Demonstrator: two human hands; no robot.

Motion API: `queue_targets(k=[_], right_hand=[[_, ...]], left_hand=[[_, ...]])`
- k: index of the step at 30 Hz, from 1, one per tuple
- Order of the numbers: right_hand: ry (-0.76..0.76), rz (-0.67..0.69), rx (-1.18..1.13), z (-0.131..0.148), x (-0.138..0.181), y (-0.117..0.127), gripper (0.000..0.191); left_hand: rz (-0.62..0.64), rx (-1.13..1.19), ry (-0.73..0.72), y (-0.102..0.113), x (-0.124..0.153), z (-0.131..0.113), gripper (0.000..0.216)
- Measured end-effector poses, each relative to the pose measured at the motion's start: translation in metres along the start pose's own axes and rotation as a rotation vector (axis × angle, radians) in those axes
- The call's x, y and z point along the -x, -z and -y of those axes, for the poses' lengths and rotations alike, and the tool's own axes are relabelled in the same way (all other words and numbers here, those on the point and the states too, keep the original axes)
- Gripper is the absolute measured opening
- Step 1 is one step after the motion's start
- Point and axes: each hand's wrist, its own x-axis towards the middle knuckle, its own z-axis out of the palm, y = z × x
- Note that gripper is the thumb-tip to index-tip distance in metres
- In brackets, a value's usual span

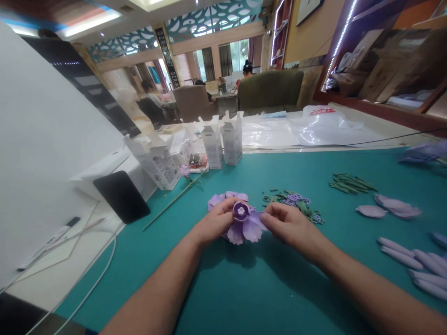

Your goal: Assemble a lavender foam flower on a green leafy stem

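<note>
My left hand [218, 218] grips a purple toy flower [242, 224] from its left side, fingers curled round the dark purple centre piece. From the right, my right hand [288, 224] pinches one light purple petal of that same flower. Both hands hover just above the teal table mat [244, 288]. More light purple petals [226, 197] lie right behind the flower.
A pile of small green and purple pieces [296, 202] lies behind my right hand. Green sticks [351, 182] and loose petals [394, 207] are at the right. A finished flower stem [178, 193], open white boxes [223, 139] and a black tablet [120, 195] stand at the left. People sit far behind.
</note>
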Motion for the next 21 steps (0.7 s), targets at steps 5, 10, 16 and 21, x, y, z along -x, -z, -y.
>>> queue_targets(k=[5, 10, 16, 21], right_hand=[[-0.032, -0.001, 0.003, 0.0048, 0.0018, -0.0002, 0.025], [-0.047, 0.004, 0.023, 0.0091, 0.0038, -0.0004, 0.023], [-0.063, 0.023, -0.023, 0.0064, 0.0016, -0.0009, 0.025], [-0.12, 0.105, -0.107, 0.0019, -0.0003, -0.0028, 0.025]], left_hand=[[0.015, -0.031, -0.01, 0.0006, -0.001, 0.0014, 0.022], [0.011, -0.01, -0.024, -0.0004, -0.0011, 0.0036, 0.02], [0.007, 0.009, -0.014, 0.0013, -0.0013, 0.0032, 0.02], [-0.025, 0.064, 0.037, 0.005, -0.0049, 0.0066, 0.021]])
